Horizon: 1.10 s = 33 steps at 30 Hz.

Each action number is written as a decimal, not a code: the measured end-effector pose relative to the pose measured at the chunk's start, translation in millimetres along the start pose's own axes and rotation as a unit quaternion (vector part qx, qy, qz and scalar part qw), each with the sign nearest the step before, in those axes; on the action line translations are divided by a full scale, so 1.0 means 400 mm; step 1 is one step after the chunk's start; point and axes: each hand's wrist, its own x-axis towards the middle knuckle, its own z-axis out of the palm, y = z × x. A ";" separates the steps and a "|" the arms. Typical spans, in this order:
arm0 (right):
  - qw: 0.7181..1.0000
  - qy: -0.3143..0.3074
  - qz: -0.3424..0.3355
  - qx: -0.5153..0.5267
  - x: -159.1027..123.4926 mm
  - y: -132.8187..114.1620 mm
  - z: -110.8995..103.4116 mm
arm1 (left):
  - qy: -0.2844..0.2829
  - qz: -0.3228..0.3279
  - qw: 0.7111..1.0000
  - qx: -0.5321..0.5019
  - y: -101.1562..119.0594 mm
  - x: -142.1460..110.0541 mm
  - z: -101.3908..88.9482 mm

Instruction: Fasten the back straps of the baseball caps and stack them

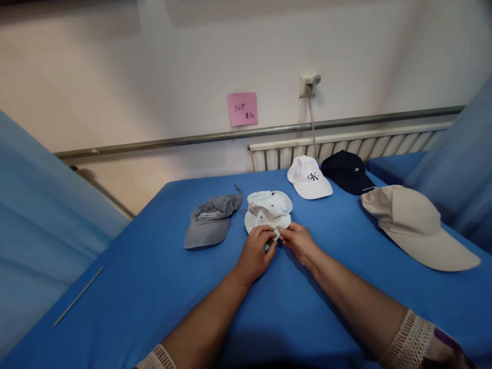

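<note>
A pale mint-white baseball cap (267,206) lies on the blue-covered table (161,292), its brim pointing away and its back edge toward me. My left hand (257,252) is closed on the cap's near edge at the back strap, and a small greenish bit shows between its fingers. From the other side my right hand (300,243) pinches the same strap area with thumb and finger. The fingers partly hide the strap and its fastening. Just left of the cap sits a grey baseball cap (210,218) with white lettering and a loose strap end at the back.
A white cap (308,177) with black letters and a black cap (346,170) lie at the back right. Nearer stands a large beige cap (413,220). A thin stick (79,296) lies at the left edge. Blue curtains (42,220) flank the table; a radiator (284,156) lines the wall.
</note>
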 end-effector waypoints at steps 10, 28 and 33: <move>0.999 0.012 -0.031 -0.015 0.023 -0.010 -0.021 | 0.140 -0.157 0.977 -0.042 -0.107 0.011 -0.013; 0.991 -0.121 0.045 0.032 0.028 -0.061 -0.065 | 0.156 -0.349 0.875 -0.298 -0.162 0.019 0.010; 0.980 -0.185 0.041 0.059 0.025 -0.065 -0.071 | 0.149 -0.297 0.923 -0.196 -0.149 0.023 0.008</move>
